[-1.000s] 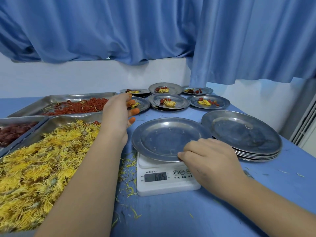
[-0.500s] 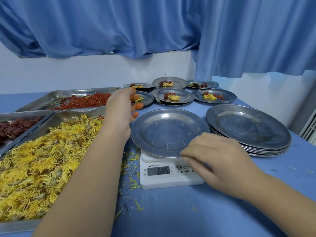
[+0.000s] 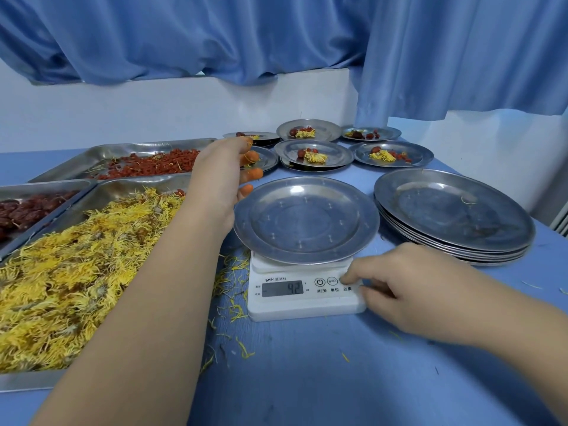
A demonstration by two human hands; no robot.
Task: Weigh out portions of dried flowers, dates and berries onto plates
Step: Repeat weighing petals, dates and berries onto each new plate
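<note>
An empty steel plate (image 3: 307, 219) sits on a white digital scale (image 3: 304, 305). My right hand (image 3: 408, 290) rests at the scale's right front corner, and its index fingertip presses the rightmost button. My left hand (image 3: 218, 179) hovers at the plate's left edge, fingers loosely curled with orange-stained tips and nothing visible in them. Dried yellow flowers (image 3: 76, 272) fill the near left tray. Red berries (image 3: 147, 164) lie in the far tray, and dark dates (image 3: 21, 210) are in the tray at the far left.
A stack of empty steel plates (image 3: 451, 210) stands right of the scale. Several filled plates (image 3: 313, 153) sit at the back by the wall. Loose petals (image 3: 233, 287) are scattered on the blue table left of the scale. Blue curtains hang behind.
My right hand has moved from the plate's front rim down to the scale's buttons. The display reading has changed from 685. My left hand has stayed beside the plate.
</note>
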